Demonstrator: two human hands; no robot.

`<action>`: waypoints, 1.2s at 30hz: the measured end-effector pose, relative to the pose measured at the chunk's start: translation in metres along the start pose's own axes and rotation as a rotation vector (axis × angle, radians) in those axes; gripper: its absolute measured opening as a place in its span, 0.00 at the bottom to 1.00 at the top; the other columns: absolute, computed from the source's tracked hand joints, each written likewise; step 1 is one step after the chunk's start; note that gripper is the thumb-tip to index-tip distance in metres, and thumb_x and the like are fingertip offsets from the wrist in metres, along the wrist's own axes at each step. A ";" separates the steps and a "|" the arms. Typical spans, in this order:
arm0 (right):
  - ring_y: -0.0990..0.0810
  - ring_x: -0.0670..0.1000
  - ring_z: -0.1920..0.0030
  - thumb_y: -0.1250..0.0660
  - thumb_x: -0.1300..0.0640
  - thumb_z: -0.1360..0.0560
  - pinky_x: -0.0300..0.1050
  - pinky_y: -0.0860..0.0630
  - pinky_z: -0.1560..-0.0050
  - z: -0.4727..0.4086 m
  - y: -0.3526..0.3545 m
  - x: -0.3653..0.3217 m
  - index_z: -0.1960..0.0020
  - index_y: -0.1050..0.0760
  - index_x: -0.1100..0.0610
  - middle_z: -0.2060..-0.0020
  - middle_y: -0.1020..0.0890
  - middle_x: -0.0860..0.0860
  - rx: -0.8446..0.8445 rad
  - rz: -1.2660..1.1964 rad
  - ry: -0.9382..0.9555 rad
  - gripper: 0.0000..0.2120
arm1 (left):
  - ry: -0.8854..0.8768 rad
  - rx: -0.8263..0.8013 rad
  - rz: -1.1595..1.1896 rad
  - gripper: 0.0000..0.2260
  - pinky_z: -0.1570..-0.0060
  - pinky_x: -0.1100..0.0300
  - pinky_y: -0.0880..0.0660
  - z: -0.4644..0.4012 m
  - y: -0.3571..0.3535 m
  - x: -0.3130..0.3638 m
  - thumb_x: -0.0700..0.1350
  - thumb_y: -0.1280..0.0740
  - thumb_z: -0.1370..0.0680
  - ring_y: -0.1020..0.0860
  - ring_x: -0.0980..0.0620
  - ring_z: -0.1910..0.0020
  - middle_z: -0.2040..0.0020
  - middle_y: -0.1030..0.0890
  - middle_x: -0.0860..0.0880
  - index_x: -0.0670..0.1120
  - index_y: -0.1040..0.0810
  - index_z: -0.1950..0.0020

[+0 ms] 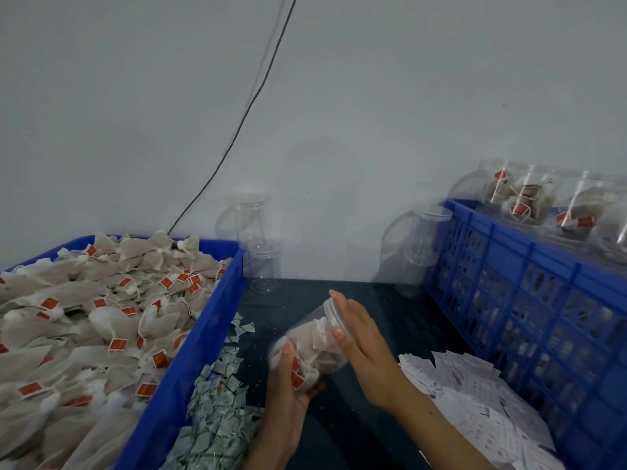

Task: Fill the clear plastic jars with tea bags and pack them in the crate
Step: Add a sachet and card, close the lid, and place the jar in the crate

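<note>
- Two bare hands meet on one clear jar [314,344] held tilted above the dark table [356,293], its lidded end pointing up and to the right; tea bags with orange tags show through its wall
- left hand [288,391] grips the jar's lower end from beneath, thumb laid up the near side, fingers curled round the base
- right hand [356,334] lies against the lid [330,312], fingers straight and close together over the cap, thumb touching the jar's neck
- a blue bin [190,351] on the left holds a heap of loose tea bags [84,320]; green-printed paper scraps [217,401] lie just beside its wall
- a blue crate [526,300] stands at the right with filled jars [543,205] resting on top; white paper slips [475,385] are spread at its foot
- empty jars [258,239] stand stacked against the wall, with more [420,239] beside the crate; a black cable [244,117] runs down the wall.
</note>
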State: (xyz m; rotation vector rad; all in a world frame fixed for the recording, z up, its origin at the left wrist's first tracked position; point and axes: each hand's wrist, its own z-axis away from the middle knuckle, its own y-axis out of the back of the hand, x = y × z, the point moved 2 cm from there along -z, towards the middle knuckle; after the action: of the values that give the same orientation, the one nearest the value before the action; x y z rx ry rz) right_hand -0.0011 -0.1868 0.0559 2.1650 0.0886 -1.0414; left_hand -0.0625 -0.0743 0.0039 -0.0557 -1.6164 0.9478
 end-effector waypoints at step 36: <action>0.21 0.39 0.51 0.21 0.57 0.35 0.31 0.23 0.55 0.024 0.097 -0.032 0.36 0.33 0.52 0.45 0.22 0.47 0.524 -0.450 -0.194 0.33 | -0.249 -0.302 -0.381 0.07 0.56 0.63 0.23 0.011 -0.115 0.057 0.44 0.37 0.20 0.18 0.53 0.50 0.46 0.17 0.47 0.49 0.22 0.44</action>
State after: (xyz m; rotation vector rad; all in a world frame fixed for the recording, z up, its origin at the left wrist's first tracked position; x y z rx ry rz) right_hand -0.0048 -0.2664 0.1249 2.5583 0.2444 -1.6773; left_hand -0.0370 -0.1278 0.1181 0.1637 -1.9048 0.4257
